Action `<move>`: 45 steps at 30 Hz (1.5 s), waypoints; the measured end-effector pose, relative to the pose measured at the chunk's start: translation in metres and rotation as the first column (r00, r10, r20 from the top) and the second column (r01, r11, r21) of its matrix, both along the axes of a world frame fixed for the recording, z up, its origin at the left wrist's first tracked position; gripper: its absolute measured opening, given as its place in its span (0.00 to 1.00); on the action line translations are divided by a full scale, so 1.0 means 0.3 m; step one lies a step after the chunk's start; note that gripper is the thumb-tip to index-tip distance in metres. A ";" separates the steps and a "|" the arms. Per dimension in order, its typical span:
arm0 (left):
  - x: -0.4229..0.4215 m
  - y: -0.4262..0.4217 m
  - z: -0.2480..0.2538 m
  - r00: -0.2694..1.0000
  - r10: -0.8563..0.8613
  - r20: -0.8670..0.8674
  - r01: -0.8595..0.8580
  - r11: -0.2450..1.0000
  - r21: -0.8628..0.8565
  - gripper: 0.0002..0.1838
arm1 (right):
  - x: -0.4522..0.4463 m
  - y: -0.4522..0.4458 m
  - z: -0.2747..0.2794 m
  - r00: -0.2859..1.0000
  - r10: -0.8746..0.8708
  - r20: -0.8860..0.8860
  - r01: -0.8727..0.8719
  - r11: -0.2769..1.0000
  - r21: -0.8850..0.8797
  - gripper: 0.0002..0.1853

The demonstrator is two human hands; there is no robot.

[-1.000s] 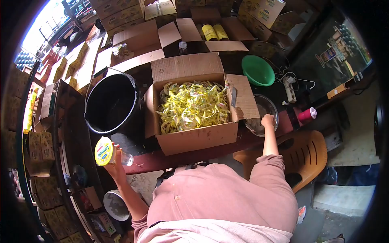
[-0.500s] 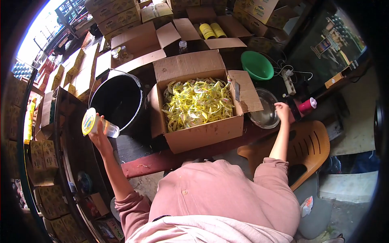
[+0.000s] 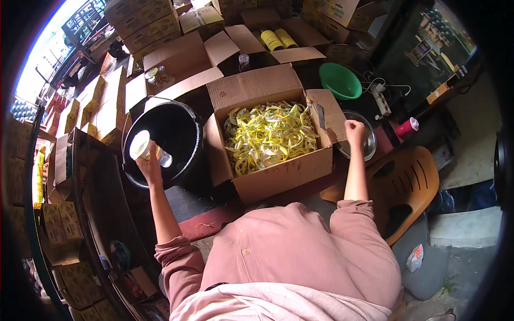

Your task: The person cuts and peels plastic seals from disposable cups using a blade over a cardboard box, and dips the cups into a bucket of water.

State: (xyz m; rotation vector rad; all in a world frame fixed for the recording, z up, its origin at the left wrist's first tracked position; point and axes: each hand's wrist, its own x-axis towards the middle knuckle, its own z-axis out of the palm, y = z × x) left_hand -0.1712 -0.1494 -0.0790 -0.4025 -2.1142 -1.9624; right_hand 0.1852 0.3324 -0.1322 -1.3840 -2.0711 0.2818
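Observation:
My left hand (image 3: 150,168) is closed around a clear plastic cup (image 3: 165,159) with a round white-and-yellow lid. It holds the cup tilted over the near left part of a black bucket (image 3: 199,140). My right hand (image 3: 354,131) is closed above a glass-like round bowl (image 3: 370,140), close to the carton's right flap; whether its fingers hold anything small is hidden. Between my hands, an open cardboard box (image 3: 284,178) is heaped with thin yellow and clear strips (image 3: 270,134).
Behind the box lie a green basin (image 3: 341,81), a white power strip (image 3: 381,100) and a small capped bottle (image 3: 244,62). Another carton holds two yellow cylinders (image 3: 278,40). A pink spool (image 3: 408,128) sits at the right edge, above an orange chair (image 3: 407,184).
My left hand has brought the cup rightward from outside the bucket to over it. My right hand has risen slightly to the left, its fingers more curled. The view has shifted a little.

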 end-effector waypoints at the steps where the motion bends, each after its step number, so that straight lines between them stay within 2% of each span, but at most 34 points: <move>1: 0.001 0.006 -0.001 1.000 0.003 0.007 -0.003 1.000 0.013 0.17 | -0.058 -0.030 0.006 1.000 0.002 0.030 -0.002 1.000 0.013 0.09; 3: -0.006 0.005 -0.005 1.000 0.010 0.022 -0.011 0.999 0.039 0.17 | -0.142 -0.063 -0.011 0.994 0.041 0.102 -0.027 0.991 -0.132 0.08; 5: -0.030 -0.012 -0.026 0.997 -0.045 0.060 0.041 0.997 0.062 0.18 | -0.209 -0.094 -0.022 0.975 -0.069 0.211 0.103 0.983 -0.152 0.09; 7: -0.025 -0.014 -0.035 0.996 -0.071 0.050 0.068 0.996 0.060 0.18 | -0.245 -0.081 -0.050 0.963 -0.061 0.262 0.115 0.974 -0.197 0.09; 10: -0.007 -0.003 -0.016 0.999 -0.044 0.008 0.043 0.998 0.055 0.19 | -0.270 -0.124 -0.016 0.901 -0.142 0.410 0.217 0.966 -0.142 0.09; 13: 0.014 0.002 0.001 0.997 -0.065 0.047 0.062 0.996 0.062 0.19 | -0.280 -0.144 -0.003 0.892 -0.161 0.422 0.208 0.976 -0.068 0.07; 16: 0.021 0.006 0.002 0.997 -0.078 0.011 0.078 0.997 0.028 0.19 | -0.294 -0.163 0.030 0.897 -0.153 0.414 0.210 0.973 -0.097 0.06; 18: 0.021 0.004 0.003 0.995 -0.096 -0.030 0.096 0.995 -0.007 0.20 | -0.287 -0.133 -0.011 0.901 -0.175 0.397 0.233 0.967 -0.102 0.06; 19: 0.035 0.011 0.016 0.988 -0.146 0.041 0.142 0.986 0.083 0.21 | -0.296 -0.127 -0.029 0.906 -0.173 0.387 0.232 0.967 -0.109 0.06; 21: 0.038 0.015 0.009 0.989 -0.147 -0.025 0.146 0.989 -0.027 0.24 | -0.316 -0.189 0.018 0.962 -0.110 0.252 0.146 0.981 -0.129 0.07; 23: 0.031 0.016 0.002 0.973 -0.213 -0.088 0.204 0.974 -0.098 0.27 | -0.350 -0.259 0.052 0.997 0.066 -0.037 -0.067 0.997 -0.048 0.06; 24: 0.039 0.022 0.007 0.977 -0.202 -0.063 0.197 0.977 -0.075 0.28 | -0.379 -0.265 0.009 0.965 0.183 -0.188 -0.182 0.983 0.023 0.09; 25: 0.051 0.033 0.021 0.980 -0.196 -0.038 0.194 0.980 -0.051 0.28 | -0.430 -0.350 0.083 0.924 0.233 -0.304 -0.275 0.956 -0.101 0.14; 27: 0.060 0.031 0.032 0.968 -0.246 -0.044 0.245 0.969 -0.031 0.26 | -0.531 -0.515 0.206 0.779 0.482 -0.402 -0.532 0.846 -0.018 0.15; 29: 0.053 0.027 0.020 0.971 -0.235 -0.040 0.232 0.971 -0.062 0.27 | -0.624 -0.672 0.307 0.611 0.676 -0.412 -0.743 0.669 -0.003 0.17; 32: 0.060 0.021 0.046 0.968 -0.218 -0.127 0.198 0.968 -0.155 0.28 | -0.735 -0.866 0.416 0.349 0.886 -0.305 -0.912 0.396 0.107 0.18; 35: 0.059 0.021 0.044 0.959 -0.255 -0.125 0.248 0.966 -0.070 0.28 | -0.820 -0.988 0.470 0.135 0.983 -0.128 -0.963 0.161 0.218 0.17; 36: 0.063 0.023 0.047 0.961 -0.268 -0.069 0.268 0.963 -0.004 0.27 | -0.842 -1.014 0.472 0.121 0.990 -0.077 -0.960 0.137 0.246 0.15; 39: 0.057 0.010 0.055 0.945 -0.320 -0.072 0.314 0.946 -0.082 0.26 | -0.892 -1.035 0.509 -0.009 0.999 0.050 -0.964 -0.022 0.265 0.16; 45: 0.065 0.006 0.081 0.932 -0.361 -0.031 0.361 0.932 -0.014 0.27 | -0.942 -1.030 0.527 -0.087 0.987 0.131 -0.957 -0.119 0.263 0.17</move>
